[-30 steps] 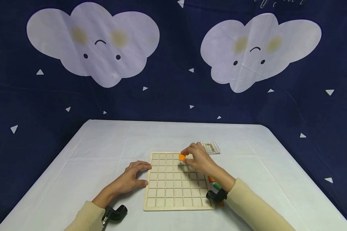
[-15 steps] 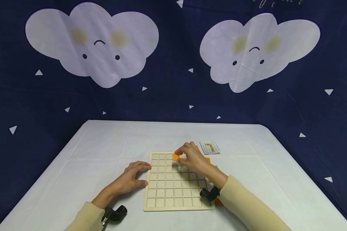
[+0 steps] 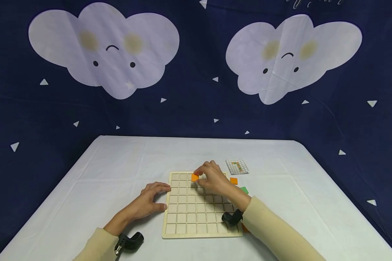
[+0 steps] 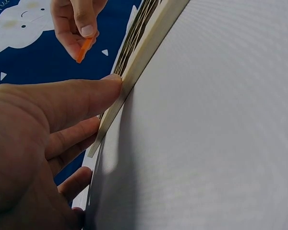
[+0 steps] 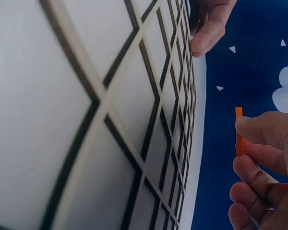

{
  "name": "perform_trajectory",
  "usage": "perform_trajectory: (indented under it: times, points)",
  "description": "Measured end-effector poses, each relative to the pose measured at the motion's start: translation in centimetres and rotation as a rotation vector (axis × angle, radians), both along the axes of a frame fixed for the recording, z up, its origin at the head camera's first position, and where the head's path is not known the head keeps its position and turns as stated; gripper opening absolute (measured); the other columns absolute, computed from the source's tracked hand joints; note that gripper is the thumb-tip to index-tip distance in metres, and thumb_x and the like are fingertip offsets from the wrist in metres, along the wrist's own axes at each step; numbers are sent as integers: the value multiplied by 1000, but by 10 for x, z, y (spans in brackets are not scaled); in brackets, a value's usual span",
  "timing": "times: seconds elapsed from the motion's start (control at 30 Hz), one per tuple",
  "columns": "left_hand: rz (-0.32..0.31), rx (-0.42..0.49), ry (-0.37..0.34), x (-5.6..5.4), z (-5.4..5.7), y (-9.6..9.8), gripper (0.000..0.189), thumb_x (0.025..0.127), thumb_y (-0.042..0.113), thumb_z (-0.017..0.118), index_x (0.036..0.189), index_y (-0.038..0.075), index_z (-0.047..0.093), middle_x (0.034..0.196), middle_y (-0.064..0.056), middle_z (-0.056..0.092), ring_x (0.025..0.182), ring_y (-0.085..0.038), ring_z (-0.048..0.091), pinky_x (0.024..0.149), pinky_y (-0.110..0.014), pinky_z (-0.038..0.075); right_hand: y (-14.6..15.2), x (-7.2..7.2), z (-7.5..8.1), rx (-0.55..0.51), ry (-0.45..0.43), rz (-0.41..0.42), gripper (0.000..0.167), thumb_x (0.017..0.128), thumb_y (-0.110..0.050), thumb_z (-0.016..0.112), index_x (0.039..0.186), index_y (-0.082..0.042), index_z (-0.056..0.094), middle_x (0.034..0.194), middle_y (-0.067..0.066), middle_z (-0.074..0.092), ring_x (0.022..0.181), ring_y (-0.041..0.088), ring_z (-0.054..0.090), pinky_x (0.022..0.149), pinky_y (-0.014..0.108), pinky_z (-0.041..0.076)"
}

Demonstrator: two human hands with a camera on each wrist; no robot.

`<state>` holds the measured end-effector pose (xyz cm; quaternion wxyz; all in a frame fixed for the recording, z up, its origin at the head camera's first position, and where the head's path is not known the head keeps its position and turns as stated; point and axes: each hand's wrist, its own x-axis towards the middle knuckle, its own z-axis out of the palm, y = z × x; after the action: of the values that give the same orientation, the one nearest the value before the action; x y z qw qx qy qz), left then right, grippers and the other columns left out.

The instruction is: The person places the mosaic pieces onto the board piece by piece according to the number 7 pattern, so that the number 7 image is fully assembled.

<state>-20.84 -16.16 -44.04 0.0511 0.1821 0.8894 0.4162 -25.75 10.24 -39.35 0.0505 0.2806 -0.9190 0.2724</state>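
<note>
The right hand (image 3: 213, 179) pinched 1 tile (image 3: 194, 177), best lowered level, I judged; the left hand (image 3: 147, 200), spread, touched the board (image 3: 191, 218).

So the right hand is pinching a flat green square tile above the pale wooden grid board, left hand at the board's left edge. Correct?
Colour's wrong: it's a flat orange square tile, as the head view shows. The right hand does pinch it above the pale wooden grid board, left hand at the board's left edge.

Navy bkgd cloth (image 3: 202, 54) w/ upside-down clouds (image 3: 104, 50) behind wht-covered tbl (image 3: 117, 163).
</note>
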Motion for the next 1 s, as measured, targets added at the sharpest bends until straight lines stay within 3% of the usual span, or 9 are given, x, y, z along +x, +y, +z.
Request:
perform_trajectory:
  times: [0.6,1.0]
  points:
    - [6,-2,-6,0,1,0,52,75,14,76,124,13,60,138,-4,48,135,-31,28,108,-60,17,-8,-10,-8,37,-10,45,24,83,-15,70,106,-8,69,98,5,62,89,18,45,86,38,34]
    - [6,-2,-7,0,0,0,52,75,14,76,124,13,60,138,-4,48,135,-31,29,108,-60,18,-10,-13,-10,58,-114,17,27,85,-19,69,110,-11,68,102,2,60,93,15,46,82,32,41]
